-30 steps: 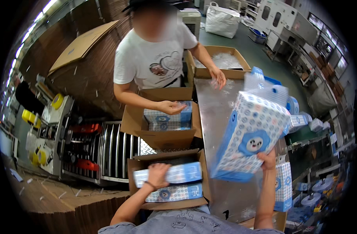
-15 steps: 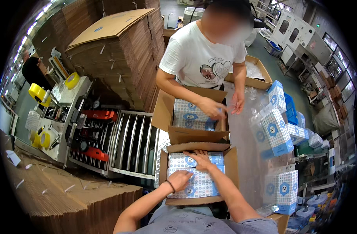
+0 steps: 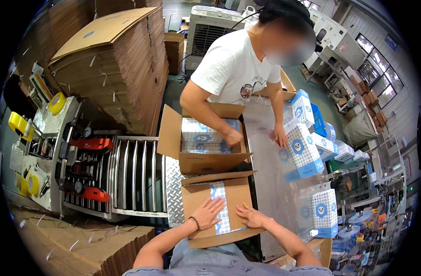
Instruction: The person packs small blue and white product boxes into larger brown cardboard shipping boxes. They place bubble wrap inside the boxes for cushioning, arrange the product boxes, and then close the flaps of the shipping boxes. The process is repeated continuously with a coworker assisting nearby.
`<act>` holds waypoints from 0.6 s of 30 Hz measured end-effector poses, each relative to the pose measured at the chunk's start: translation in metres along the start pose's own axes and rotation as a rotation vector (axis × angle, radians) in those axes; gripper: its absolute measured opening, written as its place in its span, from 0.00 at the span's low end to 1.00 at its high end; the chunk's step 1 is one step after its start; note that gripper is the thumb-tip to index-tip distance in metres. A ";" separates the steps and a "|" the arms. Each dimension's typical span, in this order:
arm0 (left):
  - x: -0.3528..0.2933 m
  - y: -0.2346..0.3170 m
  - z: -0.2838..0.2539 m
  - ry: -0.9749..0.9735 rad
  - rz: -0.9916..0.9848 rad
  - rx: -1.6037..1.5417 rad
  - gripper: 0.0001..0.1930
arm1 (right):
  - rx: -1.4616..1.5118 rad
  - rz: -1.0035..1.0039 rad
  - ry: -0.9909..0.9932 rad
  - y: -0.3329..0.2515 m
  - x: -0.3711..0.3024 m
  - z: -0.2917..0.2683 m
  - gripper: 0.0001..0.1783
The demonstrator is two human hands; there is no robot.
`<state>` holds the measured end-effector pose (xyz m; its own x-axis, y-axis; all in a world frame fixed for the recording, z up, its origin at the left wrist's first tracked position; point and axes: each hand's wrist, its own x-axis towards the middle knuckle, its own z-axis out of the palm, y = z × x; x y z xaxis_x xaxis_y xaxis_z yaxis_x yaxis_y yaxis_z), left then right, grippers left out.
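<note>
A brown cardboard carton (image 3: 194,195) stands right before me with its left and right flaps folded inward. Between those flaps a strip of white-and-blue patterned packs (image 3: 221,193) shows; the rest of them is covered. My left hand (image 3: 208,213) lies flat on the left flap, fingers stretched toward the gap. On the right flap, my right hand (image 3: 250,216) rests with its fingers spread. Neither hand holds anything. The carton's far flap (image 3: 218,177) stands up, while its near flap (image 3: 224,239) sticks out toward me.
Beyond stands an open carton (image 3: 212,163) of similar packs, where a co-worker (image 3: 229,64) reaches in. More patterned packs (image 3: 306,149) stand on the metal table (image 3: 265,170) at right. A roller conveyor (image 3: 139,175) with a taping machine (image 3: 88,170) lies left, beside stacked flat cardboard (image 3: 114,78).
The left and right flaps have come down over the packs. My hands have moved from the packs onto those flaps. The co-worker's one hand has gone into the far carton.
</note>
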<state>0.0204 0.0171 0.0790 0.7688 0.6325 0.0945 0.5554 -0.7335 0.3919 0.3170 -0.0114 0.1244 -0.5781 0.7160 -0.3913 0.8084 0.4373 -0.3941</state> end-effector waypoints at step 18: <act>-0.012 0.033 -0.004 -0.253 -0.061 -0.466 0.36 | -0.004 -0.222 0.357 0.035 0.018 -0.010 0.32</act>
<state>0.0282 -0.0141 0.0950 0.8238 0.5487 -0.1424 0.4462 -0.4727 0.7599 0.3355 0.0222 0.1116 -0.6644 0.7473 0.0155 0.6693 0.6040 -0.4326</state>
